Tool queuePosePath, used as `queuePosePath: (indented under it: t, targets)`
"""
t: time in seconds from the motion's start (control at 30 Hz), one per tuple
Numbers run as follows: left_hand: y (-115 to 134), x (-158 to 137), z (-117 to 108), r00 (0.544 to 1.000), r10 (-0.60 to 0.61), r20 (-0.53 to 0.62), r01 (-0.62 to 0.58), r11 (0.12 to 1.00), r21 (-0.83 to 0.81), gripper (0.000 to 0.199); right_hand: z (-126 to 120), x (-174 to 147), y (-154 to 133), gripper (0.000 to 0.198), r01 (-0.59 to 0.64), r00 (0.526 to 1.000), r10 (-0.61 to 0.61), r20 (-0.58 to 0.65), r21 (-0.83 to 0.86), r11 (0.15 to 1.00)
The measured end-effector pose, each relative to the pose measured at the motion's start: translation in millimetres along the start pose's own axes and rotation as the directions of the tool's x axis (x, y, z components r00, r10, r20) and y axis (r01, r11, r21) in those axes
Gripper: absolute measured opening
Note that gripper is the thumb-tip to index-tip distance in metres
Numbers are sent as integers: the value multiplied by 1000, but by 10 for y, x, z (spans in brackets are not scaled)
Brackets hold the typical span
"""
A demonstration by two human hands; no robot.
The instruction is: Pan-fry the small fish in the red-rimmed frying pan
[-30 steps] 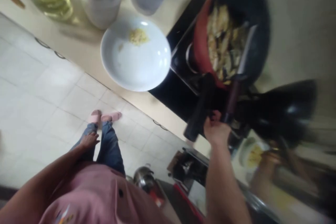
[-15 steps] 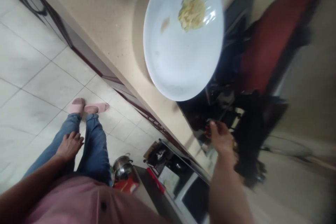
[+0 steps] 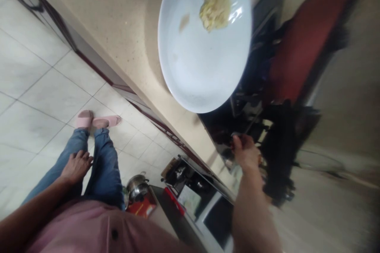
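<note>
My right hand (image 3: 246, 152) reaches to the front edge of the black stove (image 3: 216, 134). Its thumb and fingers are pinched round a small stove knob (image 3: 235, 134), mostly covered by the fingers. My left hand (image 3: 77, 166) hangs over the jeans, fingers loosely apart and nothing in it. Close to the camera, a white plate (image 3: 204, 67) is on the beige counter, overlapping the stove in view. On it lies a small heap of pale yellow chopped food (image 3: 216, 10), with a thin brownish smear beside it.
A large red pan-like thing (image 3: 308, 43) with dark edges is over the stove, blurred. The beige counter (image 3: 118, 43) runs diagonally above dark-trimmed cabinets. Below are a steel pot (image 3: 137, 187), a red box (image 3: 142, 207) and a shelf with several items. Pink slippers (image 3: 84, 119) stand on the tiled floor.
The view has shifted slightly, so everything sits a little further left. My right hand stays at the knob; my left hand still hangs free.
</note>
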State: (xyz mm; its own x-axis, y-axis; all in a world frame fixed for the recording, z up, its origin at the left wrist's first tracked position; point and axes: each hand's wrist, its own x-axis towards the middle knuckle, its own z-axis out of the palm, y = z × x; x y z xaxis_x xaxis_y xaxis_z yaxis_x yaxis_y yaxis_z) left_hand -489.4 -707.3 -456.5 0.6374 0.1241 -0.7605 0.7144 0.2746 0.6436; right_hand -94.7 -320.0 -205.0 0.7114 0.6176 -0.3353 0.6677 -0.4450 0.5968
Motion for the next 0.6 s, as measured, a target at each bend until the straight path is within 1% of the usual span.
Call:
queuePosePath:
  t: [0.1, 0.17, 0.23, 0.3, 0.47, 0.6]
  targets:
    - [-18, 5, -6, 1000, 4, -2, -4, 1000, 16, 39, -8, -12, -14, 31, 15, 1000, -15, -10, -42, 999]
    - [-19, 2, -25, 1000, 2, -5, -2, 1000, -4, 38, -5, -13, -10, 30, 37, 999, -37, -8, -40, 999]
    - [-19, 0, -41, 1000, 4, -7, -5, 1000, -24, 38, 1, -6, 5, 31, 43, 999, -43, 2, -23, 999]
    - [-25, 2, -43, 1000, 5, -4, -5, 1000, -24, 38, 6, 8, 28, 34, 45, 999, -45, -3, -42, 998]
    - [-59, 20, -3, 999, 5, 31, -6, 999, 42, 38, 28, 56, 95, 39, 105, 994, -110, -29, -136, 985]
    - [-63, 31, 19, 999, 8, 38, -10, 999, 47, 38, 91, 114, 174, 42, 101, 993, -107, -56, -95, 990]
